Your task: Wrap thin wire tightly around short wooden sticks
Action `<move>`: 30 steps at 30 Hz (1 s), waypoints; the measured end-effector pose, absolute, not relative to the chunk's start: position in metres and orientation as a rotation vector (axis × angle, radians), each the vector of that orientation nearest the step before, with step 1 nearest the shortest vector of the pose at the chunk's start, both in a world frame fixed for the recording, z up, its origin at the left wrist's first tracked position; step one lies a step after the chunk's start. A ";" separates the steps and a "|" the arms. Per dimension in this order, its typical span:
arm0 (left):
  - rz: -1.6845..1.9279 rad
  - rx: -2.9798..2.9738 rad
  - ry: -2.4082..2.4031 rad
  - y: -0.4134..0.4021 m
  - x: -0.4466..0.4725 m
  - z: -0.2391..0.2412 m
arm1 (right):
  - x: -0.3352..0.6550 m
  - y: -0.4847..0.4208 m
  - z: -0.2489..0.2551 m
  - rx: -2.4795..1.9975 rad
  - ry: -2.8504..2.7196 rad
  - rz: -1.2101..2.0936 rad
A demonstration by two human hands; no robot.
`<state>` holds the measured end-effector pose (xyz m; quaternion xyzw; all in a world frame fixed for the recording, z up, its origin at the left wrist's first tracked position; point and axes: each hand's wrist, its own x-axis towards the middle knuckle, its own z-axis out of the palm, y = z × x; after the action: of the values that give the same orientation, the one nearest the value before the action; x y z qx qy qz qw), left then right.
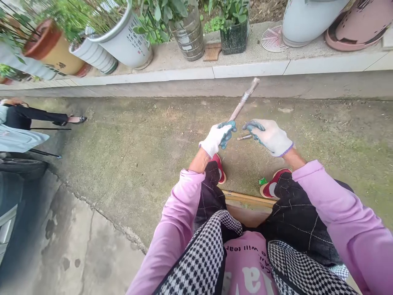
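My left hand (pixel 221 137), in a white work glove with a blue-green coated palm, grips the lower end of a wooden stick (pixel 238 110). The stick slants up and to the right, and wire (pixel 245 97) is wound around it near its far end. To the right, my right hand (pixel 267 134) wears a matching glove and has its fingers curled against the thumb, a short gap from the left. What lies between those fingers is too small or hidden to tell. A short rod-like piece (pixel 245 137) shows just below the right fingertips; I cannot tell whether they touch it.
Potted plants line a raised ledge (pixel 251 69) ahead, among them a white pot (pixel 123 41) and a dark square pot (pixel 235 37). A green scrap (pixel 263 181) lies by my right shoe. At far left, another person's leg (pixel 43 116) extends beside a tire (pixel 23 167).
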<state>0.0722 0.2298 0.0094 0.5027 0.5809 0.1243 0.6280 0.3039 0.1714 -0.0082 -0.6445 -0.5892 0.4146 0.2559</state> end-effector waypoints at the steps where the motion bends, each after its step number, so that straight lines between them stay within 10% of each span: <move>1: 0.284 1.187 1.399 0.226 0.067 0.007 | 0.302 0.166 -0.007 -1.790 -1.696 1.088; 12: -0.593 2.306 1.415 0.148 0.005 0.020 | 0.318 0.106 -0.001 -1.705 -1.907 1.029; 23: 0.523 1.191 1.203 0.098 -0.021 0.033 | 0.273 0.069 -0.028 -1.771 -1.686 1.288; 30: 0.297 1.912 1.562 0.108 0.007 0.013 | 0.240 0.014 0.010 -1.608 -2.201 1.040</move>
<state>0.0073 0.1076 0.0132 0.7280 0.5947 0.1132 0.3218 0.2403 0.0143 0.0100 -0.5476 -0.7498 0.3543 0.1117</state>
